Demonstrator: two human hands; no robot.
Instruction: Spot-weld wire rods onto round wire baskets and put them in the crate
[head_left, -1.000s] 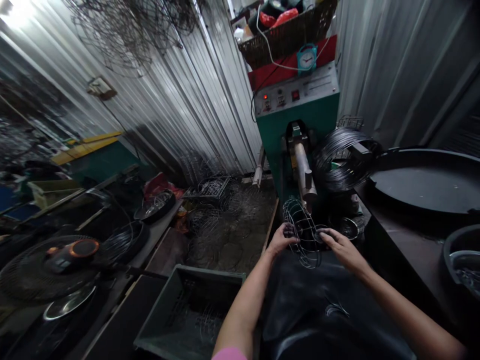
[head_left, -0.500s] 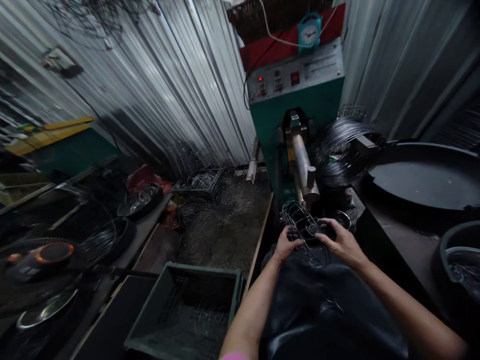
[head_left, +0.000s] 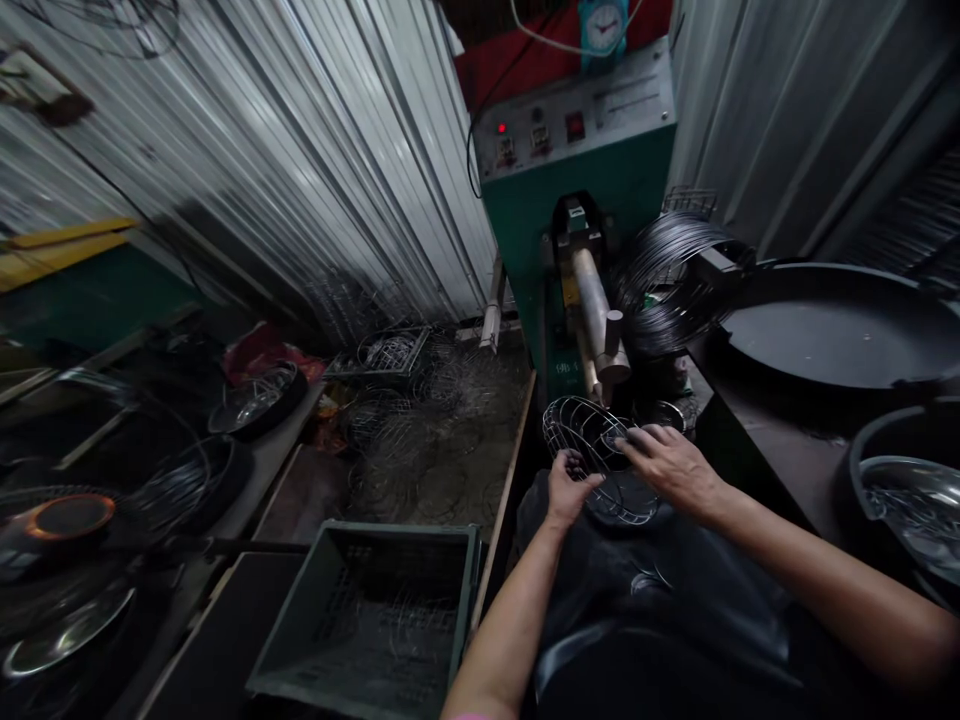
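Note:
A wire basket-like frame (head_left: 574, 420) of thin bent metal rods is held above my dark apron (head_left: 652, 590), just below the electrode arms (head_left: 604, 325) of a green machine that looks like a spot welder (head_left: 517, 220). My left hand (head_left: 568, 488) grips the frame's near left side, fingers curled around the wires. Across the right part of the frame reaches my right hand (head_left: 667, 462), fingertips at its inner wires; whether they pinch a wire is hard to make out. A short curved wire (head_left: 651, 578) lies on the apron.
A green plastic crate (head_left: 401, 530) with some wires inside stands to the left. Wire pieces (head_left: 450, 400) cover the floor behind it. On the right are a coil of wire (head_left: 660, 290), a large round black tray (head_left: 825, 340) and a tub (head_left: 862, 500) holding small metal parts.
The wire frame has been turned and tilted in my hands. My right hand has rolled over, its back now upward. The view has shifted slightly right and down.

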